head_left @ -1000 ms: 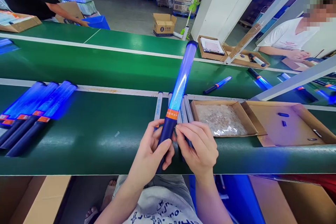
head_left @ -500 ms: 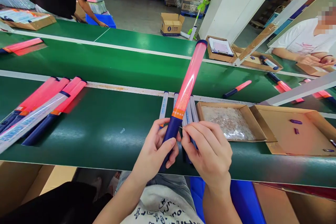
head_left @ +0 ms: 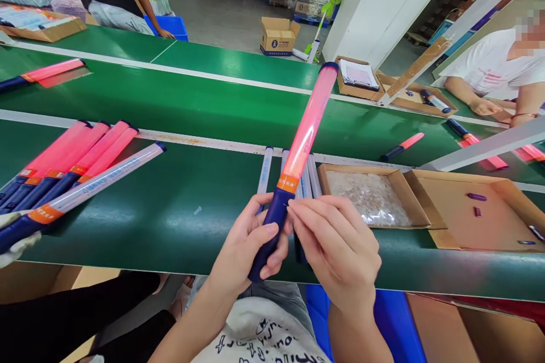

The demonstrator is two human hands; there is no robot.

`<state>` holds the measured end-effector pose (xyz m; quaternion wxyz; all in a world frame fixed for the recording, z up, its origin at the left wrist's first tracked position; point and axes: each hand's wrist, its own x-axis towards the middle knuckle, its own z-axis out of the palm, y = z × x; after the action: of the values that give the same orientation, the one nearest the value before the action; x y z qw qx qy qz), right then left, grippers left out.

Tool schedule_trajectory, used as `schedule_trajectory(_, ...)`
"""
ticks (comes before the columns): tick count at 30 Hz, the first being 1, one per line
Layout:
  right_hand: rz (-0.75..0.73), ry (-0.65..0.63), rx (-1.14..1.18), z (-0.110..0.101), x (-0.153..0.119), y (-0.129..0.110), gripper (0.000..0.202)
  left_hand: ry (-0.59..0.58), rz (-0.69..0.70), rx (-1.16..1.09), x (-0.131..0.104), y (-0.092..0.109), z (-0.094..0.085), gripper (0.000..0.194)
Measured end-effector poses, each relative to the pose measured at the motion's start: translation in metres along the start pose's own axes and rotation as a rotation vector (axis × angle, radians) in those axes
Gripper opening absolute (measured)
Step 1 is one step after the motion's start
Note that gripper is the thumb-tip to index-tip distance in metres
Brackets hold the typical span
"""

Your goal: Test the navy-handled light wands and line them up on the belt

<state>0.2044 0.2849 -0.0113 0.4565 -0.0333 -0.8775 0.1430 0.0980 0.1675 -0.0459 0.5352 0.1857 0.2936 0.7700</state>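
Note:
A pink light baton with an orange band and a dark blue handle rises at a slant in front of me. My left hand is wrapped round its handle. At the handle's upper right side my right hand pinches with thumb and forefinger; a tiny dark thin piece shows at the fingertips, too small to name. Behind the raised baton lie several white-tubed batons, partly hidden by it and my hands.
An open box of small clear plastic bags and a carton tray with small dark pieces stand right. Pink batons lie left, where a co-worker's gloved hand holds a white baton. Beyond runs a green belt carrying batons.
My right fingertips have moved slightly left and up against the handle. At left, a gloved hand has come in and the white baton has swung rightward. Batons on the far belt have shifted right.

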Motion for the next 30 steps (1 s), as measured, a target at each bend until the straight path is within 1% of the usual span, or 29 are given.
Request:
schedule_trajectory(3, 0.04, 0.082, 0.012, 0.006, 0.0, 0.0, 0.023, -0.021, -0.015, -0.041, 0.0, 0.002, 0.0, 0.027)
schedule_trajectory(5, 0.045, 0.107, 0.011, 0.009, 0.0, 0.0, 0.021, -0.035, -0.018, -0.044, -0.001, 0.003, 0.002, 0.026)
schedule_trajectory(9, 0.003, 0.093, -0.04, 0.01, 0.002, -0.002, 0.017, -0.059, -0.038, -0.019, -0.003, 0.002, 0.003, 0.024)
schedule_trajectory(14, 0.004, 0.047, -0.054, 0.01, 0.003, -0.004, 0.017, -0.029, -0.07, 0.007, -0.004, 0.002, 0.002, 0.022)
schedule_trajectory(18, 0.015, 0.058, -0.072, 0.015, 0.002, -0.003, 0.014, -0.067, -0.092, -0.035, -0.001, 0.003, 0.002, 0.019)
schedule_trajectory(21, 0.024, 0.082, -0.081, 0.018, 0.001, -0.001, 0.014, -0.082, -0.076, -0.077, 0.001, 0.002, 0.003, 0.02)
schedule_trajectory(23, 0.026, 0.108, -0.079, 0.018, 0.0, -0.002, 0.015, -0.071, -0.074, -0.087, 0.001, 0.003, 0.005, 0.021)
schedule_trajectory(27, 0.013, 0.153, -0.13, 0.013, -0.001, -0.004, 0.014, 0.018, -0.067, -0.066, 0.001, 0.005, 0.009, 0.022)
schedule_trajectory(30, -0.01, 0.164, -0.148, 0.012, -0.002, -0.004, 0.015, 0.053, -0.059, -0.057, -0.001, 0.007, 0.011, 0.02)
